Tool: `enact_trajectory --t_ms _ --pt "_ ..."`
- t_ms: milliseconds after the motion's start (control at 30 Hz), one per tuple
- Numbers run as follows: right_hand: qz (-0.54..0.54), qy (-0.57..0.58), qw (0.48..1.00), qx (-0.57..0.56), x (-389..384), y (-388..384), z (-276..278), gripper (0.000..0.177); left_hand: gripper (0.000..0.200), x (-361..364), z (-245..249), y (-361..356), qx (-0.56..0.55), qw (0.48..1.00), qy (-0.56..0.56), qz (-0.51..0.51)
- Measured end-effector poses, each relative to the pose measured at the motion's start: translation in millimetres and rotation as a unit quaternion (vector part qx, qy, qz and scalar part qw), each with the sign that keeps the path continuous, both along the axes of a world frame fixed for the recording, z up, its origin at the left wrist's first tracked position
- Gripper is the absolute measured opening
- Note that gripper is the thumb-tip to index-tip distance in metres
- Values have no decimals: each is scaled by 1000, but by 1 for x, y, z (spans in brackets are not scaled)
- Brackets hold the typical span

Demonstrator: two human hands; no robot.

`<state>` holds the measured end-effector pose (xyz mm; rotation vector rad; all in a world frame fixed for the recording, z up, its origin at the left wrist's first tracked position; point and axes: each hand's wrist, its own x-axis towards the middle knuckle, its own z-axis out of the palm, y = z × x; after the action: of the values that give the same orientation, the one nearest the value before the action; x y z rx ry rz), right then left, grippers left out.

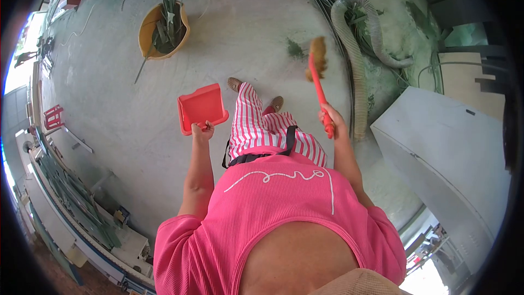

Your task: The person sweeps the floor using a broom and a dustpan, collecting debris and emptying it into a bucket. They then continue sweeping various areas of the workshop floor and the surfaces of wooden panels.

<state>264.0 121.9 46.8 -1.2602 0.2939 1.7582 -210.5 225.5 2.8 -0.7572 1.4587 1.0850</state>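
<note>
In my left hand [203, 129] is a red dustpan [201, 107], gripped at its near edge and held out in front of my left side. My right hand [334, 120] is closed around the red handle of a hand brush [317, 74], whose tan bristles point away from me. Beyond the bristles, a patch of green debris [295, 49] lies on the grey floor. The dustpan and the brush are well apart, on either side of my legs.
A yellow tub [146, 35] with dark green strips stands ahead to the left. A ribbed grey hose [357, 71] and dark cables run along the right. A large pale cabinet [436, 136] stands at right. Long strips [76, 186] lie on a bench at left, near a red stool [53, 117].
</note>
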Motion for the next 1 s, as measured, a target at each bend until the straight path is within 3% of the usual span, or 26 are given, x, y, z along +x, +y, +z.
enact_trajectory --t_ms 133,233,300,333,400,467,533,633,700,800,867,900,933,967,1000 --pt "15 22 1000 -1 -10 26 11 27 20 10 0 14 31 998 -42 -19" --pt "65 -25 997 13 -11 29 38 32 15 16 10 20 57 997 -40 -33" --pt "164 -159 973 29 -5 21 67 37 12 20 14 19 121 986 -83 -74" --pt "171 -158 972 30 -1 19 73 37 12 18 9 16 122 987 -81 -67" --pt "167 -201 965 -33 12 10 77 42 20 11 0 4 113 987 -93 -60" --pt "179 -228 957 -16 22 22 67 45 20 4 -2 -7 109 989 -79 -66" --pt "270 -341 899 50 31 51 60 44 20 0 -3 -14 105 989 -69 -74" --pt "275 -367 887 52 45 108 20 43 19 -6 0 -22 32 999 -20 -38" --pt "339 -415 844 -33 43 146 27 40 18 -9 5 -27 -26 1000 13 -5" --pt "389 -385 834 -61 39 181 34 38 18 3 38 -36 3 999 25 44" --pt "434 -361 826 2 51 198 -11 38 18 -15 13 -53 17 994 0 106" --pt "420 -306 854 16 53 193 -19 43 18 -27 6 -64 38 989 -35 140" --pt "464 -321 826 5 57 192 -49 44 20 -22 17 -76 61 984 -29 168" --pt "529 -337 778 -31 56 185 -61 46 22 -34 -14 -101 94 977 -56 182" --pt "605 -409 681 48 79 173 -113 48 25 -28 -12 -116 33 978 -7 208"
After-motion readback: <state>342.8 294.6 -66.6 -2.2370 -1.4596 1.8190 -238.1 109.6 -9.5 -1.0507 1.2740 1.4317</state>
